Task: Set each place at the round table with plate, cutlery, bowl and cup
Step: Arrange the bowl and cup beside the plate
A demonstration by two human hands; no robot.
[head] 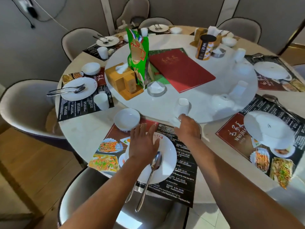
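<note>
Round and pale, our desk (79,134) carries a raised turntable (198,90) in the middle. Our left hand (142,142) hovers with fingers (149,129) straight and spread over the near plate (166,159), holding nothing. Our right hand (188,128) reaches to a white cup (175,122) at the turntable's edge; it touches the cup, but motion blur hides whether the fingers curl round it. A spoon (152,172) lies across the plate, its handle overhanging the near rim, and a bowl (126,119) sits just beyond on the left. We judge the cup could tip or knock the second cup (183,105) behind it if pulled carelessly. On the right placemat (231,131) we read "MAO JIA"; the red menu (181,70) bears gold characters.
</note>
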